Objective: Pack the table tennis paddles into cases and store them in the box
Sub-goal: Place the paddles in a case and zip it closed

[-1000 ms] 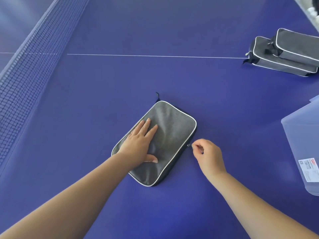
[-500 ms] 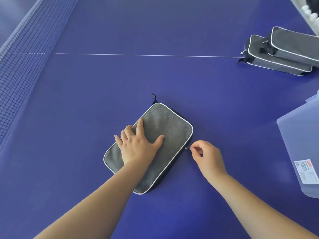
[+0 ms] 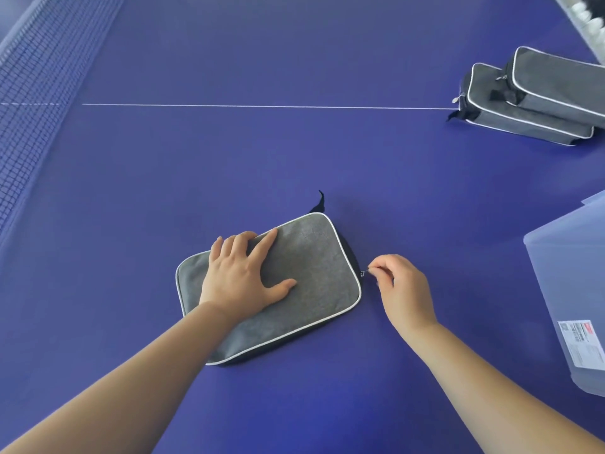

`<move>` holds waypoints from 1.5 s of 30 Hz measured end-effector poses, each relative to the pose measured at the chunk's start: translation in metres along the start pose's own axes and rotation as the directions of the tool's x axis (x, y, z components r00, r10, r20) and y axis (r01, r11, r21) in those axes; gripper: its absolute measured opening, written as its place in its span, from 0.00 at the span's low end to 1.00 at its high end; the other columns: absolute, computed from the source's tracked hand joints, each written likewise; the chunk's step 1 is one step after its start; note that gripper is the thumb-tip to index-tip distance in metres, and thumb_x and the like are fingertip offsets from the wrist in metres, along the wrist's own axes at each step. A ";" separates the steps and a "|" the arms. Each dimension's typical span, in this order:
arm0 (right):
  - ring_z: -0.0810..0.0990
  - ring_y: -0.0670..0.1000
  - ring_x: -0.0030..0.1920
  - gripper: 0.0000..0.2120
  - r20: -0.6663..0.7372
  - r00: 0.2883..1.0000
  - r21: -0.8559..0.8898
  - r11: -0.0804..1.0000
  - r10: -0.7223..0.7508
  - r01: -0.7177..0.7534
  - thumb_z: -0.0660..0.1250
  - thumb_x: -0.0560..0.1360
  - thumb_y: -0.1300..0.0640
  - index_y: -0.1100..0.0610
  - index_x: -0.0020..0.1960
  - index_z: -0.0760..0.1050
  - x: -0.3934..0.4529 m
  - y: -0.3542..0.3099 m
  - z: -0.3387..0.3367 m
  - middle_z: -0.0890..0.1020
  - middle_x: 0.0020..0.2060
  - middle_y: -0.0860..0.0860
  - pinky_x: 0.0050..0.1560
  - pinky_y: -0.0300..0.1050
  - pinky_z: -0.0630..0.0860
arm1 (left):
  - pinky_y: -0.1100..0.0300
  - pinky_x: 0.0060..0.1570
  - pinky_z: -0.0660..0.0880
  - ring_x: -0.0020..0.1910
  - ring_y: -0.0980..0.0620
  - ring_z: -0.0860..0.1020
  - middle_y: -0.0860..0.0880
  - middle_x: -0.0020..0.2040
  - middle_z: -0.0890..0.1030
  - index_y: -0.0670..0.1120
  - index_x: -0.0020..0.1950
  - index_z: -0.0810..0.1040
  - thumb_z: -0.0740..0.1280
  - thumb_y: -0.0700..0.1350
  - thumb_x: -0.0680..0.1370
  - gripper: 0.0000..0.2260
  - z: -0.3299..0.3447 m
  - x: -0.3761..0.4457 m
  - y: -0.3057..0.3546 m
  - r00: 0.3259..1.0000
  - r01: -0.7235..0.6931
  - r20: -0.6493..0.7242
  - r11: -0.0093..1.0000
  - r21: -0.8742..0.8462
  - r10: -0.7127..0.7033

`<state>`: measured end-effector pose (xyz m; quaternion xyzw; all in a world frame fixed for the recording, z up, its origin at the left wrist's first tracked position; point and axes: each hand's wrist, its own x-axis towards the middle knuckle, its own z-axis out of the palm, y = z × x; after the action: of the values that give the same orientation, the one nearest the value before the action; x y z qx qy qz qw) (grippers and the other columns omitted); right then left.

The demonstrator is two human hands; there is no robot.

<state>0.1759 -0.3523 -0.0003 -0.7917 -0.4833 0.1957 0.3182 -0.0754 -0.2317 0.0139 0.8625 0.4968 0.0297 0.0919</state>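
Left grip [image 3: 244, 276] spread flat on grey case [image 3: 314, 273], right grip [image 3: 401, 283] pinching zipper pull [image 3: 364, 273] at case's right edge

Case [image 3: 307, 276]: grey fabric, white piping, black side band and black loop. Two stacked cases [image 3: 537, 99]: same grey with white piping. Table [image 3: 294, 158]: deep blue, thin white line. Net [image 3: 29, 103]: dark mesh. Box [image 3: 569, 276]: translucent pale blue, white label with red mark.

We are looking down on a blue table tennis table [image 3: 294, 158], its white centre line [image 3: 262, 106] running across the far half toward the right edge. A dark net [image 3: 29, 93] is stretching along the left edge. At the far right corner, white balls [image 3: 589, 13] are sitting in a blurred container.
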 end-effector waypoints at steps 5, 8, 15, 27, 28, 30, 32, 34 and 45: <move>0.77 0.48 0.42 0.06 0.005 1.000 0.016 1.000 0.002 -0.003 0.66 0.77 0.64 0.57 0.43 0.78 0.015 -0.001 0.007 0.80 0.41 0.46 0.43 0.44 0.75 | 0.40 0.72 0.59 0.61 0.45 0.73 0.47 0.61 0.74 0.54 0.75 0.68 0.60 0.74 0.66 0.42 0.002 -0.001 -0.002 0.989 -0.144 -0.018 0.989 0.016 0.145; 0.77 0.47 0.42 0.06 -0.008 1.000 0.029 1.000 0.010 -0.010 0.65 0.77 0.64 0.57 0.44 0.78 0.029 -0.005 0.010 0.80 0.41 0.46 0.44 0.42 0.74 | 0.41 0.72 0.60 0.60 0.44 0.74 0.47 0.61 0.74 0.54 0.75 0.68 0.62 0.74 0.65 0.42 0.004 0.000 -0.003 0.971 -0.238 -0.005 0.971 0.034 0.238; 0.77 0.49 0.43 0.06 0.032 0.999 -0.006 1.000 0.000 0.000 0.65 0.77 0.61 0.55 0.44 0.79 0.063 -0.017 0.020 0.80 0.41 0.47 0.43 0.48 0.75 | 0.42 0.72 0.61 0.61 0.45 0.73 0.47 0.62 0.74 0.54 0.75 0.67 0.61 0.74 0.66 0.42 0.004 0.001 -0.005 0.961 -0.277 0.012 0.961 0.021 0.276; 0.79 0.49 0.46 0.08 0.158 0.967 0.043 0.977 0.201 -0.211 0.63 0.80 0.56 0.52 0.57 0.77 0.061 -0.035 0.015 0.80 0.41 0.43 0.44 0.43 0.72 | 0.47 0.73 0.59 0.63 0.46 0.70 0.49 0.64 0.72 0.55 0.76 0.63 0.57 0.76 0.66 0.43 0.000 0.003 -0.003 0.966 -0.253 0.058 0.967 0.034 0.251; 0.78 0.47 0.46 0.11 0.170 0.963 0.076 0.971 0.209 -0.225 0.62 0.80 0.55 0.52 0.62 0.74 0.053 -0.037 0.012 0.80 0.43 0.43 0.45 0.42 0.71 | 0.47 0.74 0.57 0.64 0.46 0.70 0.49 0.65 0.71 0.55 0.76 0.63 0.56 0.76 0.66 0.43 -0.001 0.003 -0.003 0.966 -0.250 0.070 0.968 0.035 0.247; 0.78 0.45 0.48 0.17 0.192 0.957 0.127 0.962 0.216 -0.242 0.63 0.79 0.52 0.51 0.68 0.69 0.034 -0.042 0.008 0.79 0.49 0.44 0.45 0.40 0.70 | 0.46 0.76 0.51 0.69 0.47 0.66 0.49 0.69 0.68 0.57 0.78 0.59 0.55 0.76 0.67 0.43 -0.005 0.003 -0.001 0.965 -0.238 0.120 0.970 0.041 0.231; 0.77 0.43 0.51 0.22 0.196 0.956 0.145 0.958 0.217 -0.247 0.66 0.78 0.50 0.48 0.70 0.66 0.014 -0.044 0.005 0.75 0.57 0.45 0.46 0.39 0.70 | 0.46 0.77 0.43 0.75 0.48 0.57 0.50 0.74 0.61 0.58 0.79 0.54 0.55 0.76 0.68 0.42 -0.009 0.000 0.002 0.968 -0.201 0.160 0.979 0.028 0.194; 0.76 0.44 0.55 0.25 0.198 0.957 0.154 0.957 0.214 -0.246 0.68 0.76 0.49 0.46 0.70 0.64 -0.006 -0.046 0.002 0.71 0.60 0.45 0.49 0.38 0.69 | 0.48 0.77 0.42 0.77 0.48 0.52 0.49 0.78 0.56 0.58 0.79 0.54 0.60 0.72 0.71 0.40 -0.015 -0.010 0.002 0.989 -0.087 0.119 0.995 -0.056 0.093; 0.65 0.43 0.62 0.38 0.370 0.919 0.126 0.973 0.134 -0.193 0.75 0.70 0.49 0.40 0.73 0.58 -0.054 -0.046 0.001 0.64 0.60 0.43 0.60 0.41 0.64 | 0.57 0.65 0.65 0.71 0.54 0.61 0.53 0.74 0.57 0.63 0.75 0.58 0.77 0.50 0.70 0.40 -0.029 -0.112 -0.023 0.833 0.526 0.266 0.545 -0.654 -0.485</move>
<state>0.1209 -0.3848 0.0309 -0.7522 -0.4481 0.4010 0.2695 -0.1558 -0.3131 0.0425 0.5805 0.6707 0.1659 0.4308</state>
